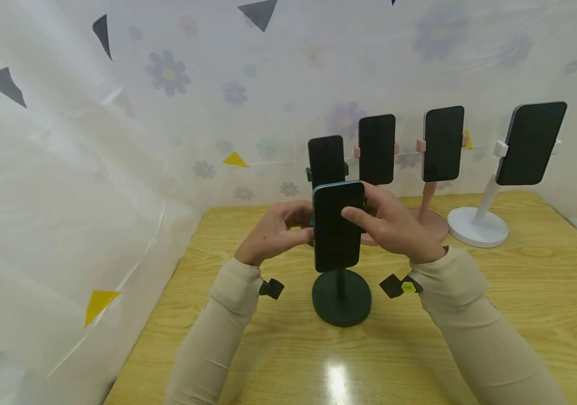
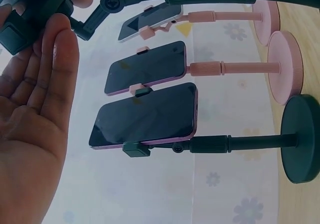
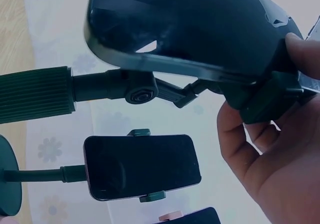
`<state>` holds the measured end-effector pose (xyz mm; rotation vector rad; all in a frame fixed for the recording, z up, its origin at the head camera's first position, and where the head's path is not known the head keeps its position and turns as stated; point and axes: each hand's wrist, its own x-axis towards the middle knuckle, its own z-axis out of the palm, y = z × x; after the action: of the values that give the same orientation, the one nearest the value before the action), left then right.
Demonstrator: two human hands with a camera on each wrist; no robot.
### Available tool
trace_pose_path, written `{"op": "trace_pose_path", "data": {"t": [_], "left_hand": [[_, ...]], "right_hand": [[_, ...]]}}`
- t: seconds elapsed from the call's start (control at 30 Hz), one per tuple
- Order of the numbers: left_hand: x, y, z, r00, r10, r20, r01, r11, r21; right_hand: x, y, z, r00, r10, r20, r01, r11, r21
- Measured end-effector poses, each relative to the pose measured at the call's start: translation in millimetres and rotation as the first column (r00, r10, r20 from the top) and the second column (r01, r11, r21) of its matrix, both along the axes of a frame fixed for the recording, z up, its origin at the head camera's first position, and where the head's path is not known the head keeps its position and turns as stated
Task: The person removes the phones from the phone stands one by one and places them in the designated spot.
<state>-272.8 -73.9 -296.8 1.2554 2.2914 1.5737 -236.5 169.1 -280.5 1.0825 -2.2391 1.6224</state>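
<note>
Beige sleeves (image 1: 475,326) reach in from the lower edge, over a wood-grain table (image 1: 268,360). Along its back are a white stand (image 1: 478,229), two pink stands (image 2: 285,67) and a far dark green stand (image 2: 300,144), each bearing a dark-screened smartphone (image 1: 532,143). Nearer, between the sleeves, rises a near dark green stand (image 1: 341,309); at its top a blue-edged smartphone (image 1: 338,239) sits roughly upright, screen toward the person. The right hand (image 1: 389,222) grips this phone's right side, thumb on the screen, fingers behind. The left hand (image 1: 278,229) bends thumb and fingers about the phone clamp (image 2: 19,34) at the other side; how firmly, I cannot tell. Seemingly the step in hand is seating the phone or setting its angle; the next move probably calls for steadying it while checking both clamp jaws.
</note>
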Motion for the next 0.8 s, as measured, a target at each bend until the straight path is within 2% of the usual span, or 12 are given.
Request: {"op": "trace_pose_path", "data": {"t": [0.3, 0.57, 0.8], "left_hand": [[-1.5, -2.1, -3.3, 1.0, -0.009, 0.004, 0.009, 1.0, 0.027], [0.7, -1.4, -5.6, 1.0, -0.02, 0.004, 0.02, 0.999, 0.036], [1.3, -0.1, -8.5, 0.999, 0.005, -0.054, -0.003, 1.0, 0.03]], "right_hand": [[0.5, -3.3, -0.7, 0.999, -0.019, 0.028, 0.018, 1.0, 0.014], [-1.1, -3.0, -3.5, 0.999, 0.011, 0.038, -0.009, 0.999, -0.039], [2.8, -3.8, -3.4, 0.999, -0.021, 0.047, 0.023, 0.998, -0.057]]}}
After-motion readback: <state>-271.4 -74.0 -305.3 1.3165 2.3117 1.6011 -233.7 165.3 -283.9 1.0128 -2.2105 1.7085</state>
